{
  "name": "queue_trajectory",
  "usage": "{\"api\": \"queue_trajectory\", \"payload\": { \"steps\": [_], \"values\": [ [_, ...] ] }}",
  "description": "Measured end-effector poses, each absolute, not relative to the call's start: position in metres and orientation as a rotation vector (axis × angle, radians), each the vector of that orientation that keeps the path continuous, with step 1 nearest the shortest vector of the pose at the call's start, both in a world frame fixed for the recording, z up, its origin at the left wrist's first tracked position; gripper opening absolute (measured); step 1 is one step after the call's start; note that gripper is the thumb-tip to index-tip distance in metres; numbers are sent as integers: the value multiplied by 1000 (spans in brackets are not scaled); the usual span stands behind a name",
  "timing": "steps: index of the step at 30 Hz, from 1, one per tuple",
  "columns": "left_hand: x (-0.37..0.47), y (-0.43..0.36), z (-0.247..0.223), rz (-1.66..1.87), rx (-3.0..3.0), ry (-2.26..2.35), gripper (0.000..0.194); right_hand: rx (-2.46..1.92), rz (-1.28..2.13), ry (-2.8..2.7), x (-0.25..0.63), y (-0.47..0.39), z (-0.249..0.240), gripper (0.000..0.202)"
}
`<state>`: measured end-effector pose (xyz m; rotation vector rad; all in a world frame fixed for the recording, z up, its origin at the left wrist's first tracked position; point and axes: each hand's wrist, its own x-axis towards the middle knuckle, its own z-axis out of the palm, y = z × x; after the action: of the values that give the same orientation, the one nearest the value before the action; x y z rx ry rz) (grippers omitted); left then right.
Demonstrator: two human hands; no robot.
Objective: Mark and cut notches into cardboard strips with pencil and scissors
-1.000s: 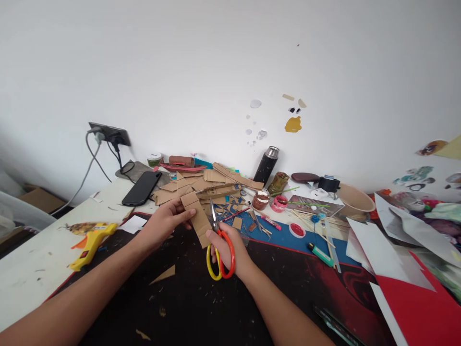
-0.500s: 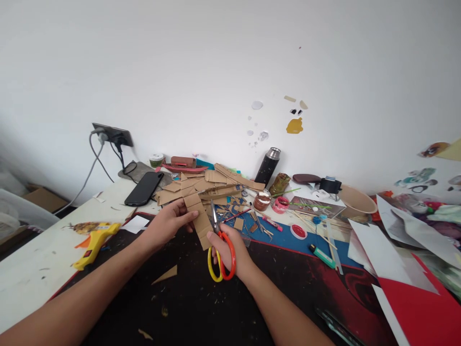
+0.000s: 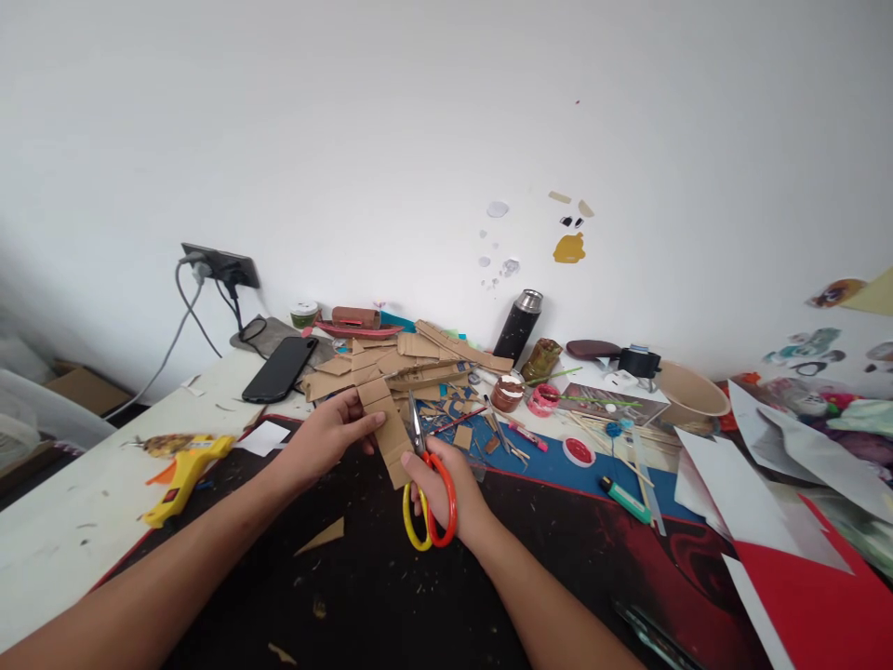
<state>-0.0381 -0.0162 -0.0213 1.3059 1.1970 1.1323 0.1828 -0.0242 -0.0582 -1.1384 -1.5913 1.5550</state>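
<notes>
A strip of brown cardboard (image 3: 391,447) with crosswise lines is pinched in my left hand (image 3: 341,428), thumb on its face. My right hand (image 3: 446,489) grips scissors (image 3: 428,498) with one red and one yellow handle loop; their blades point up and away, beside the strip's right edge. The right thumb lies close to the strip's lower end; whether it presses on the cardboard I cannot tell. Behind both hands spreads a heap of cardboard scraps (image 3: 419,346). A small triangular cardboard offcut (image 3: 323,536) lies on the dark mat (image 3: 377,605) below.
At left are a yellow glue gun (image 3: 182,475) and a black phone (image 3: 280,368). Paint jars (image 3: 508,393), a black flask (image 3: 517,326) and a green-handled cutter (image 3: 625,500) stand or lie to the right. Red and white paper (image 3: 809,596) covers the right side.
Everything sits slightly lower in view, a small camera shift. Both hands keep their hold on the cardboard strip and the scissors, with hardly any movement.
</notes>
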Motion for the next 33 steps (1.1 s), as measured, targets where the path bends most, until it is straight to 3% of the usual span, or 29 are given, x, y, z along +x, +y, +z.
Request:
{"api": "queue_trajectory", "payload": {
  "steps": [11, 33],
  "values": [
    [-36, -19, -16, 1138, 1307, 1213, 50, -1156, 1547, -1595, 182, -24, -58, 44],
    [-33, -18, -22, 1107, 1323, 1169, 47, -1133, 1542, -1585, 182, -25, -62, 53]
  ]
}}
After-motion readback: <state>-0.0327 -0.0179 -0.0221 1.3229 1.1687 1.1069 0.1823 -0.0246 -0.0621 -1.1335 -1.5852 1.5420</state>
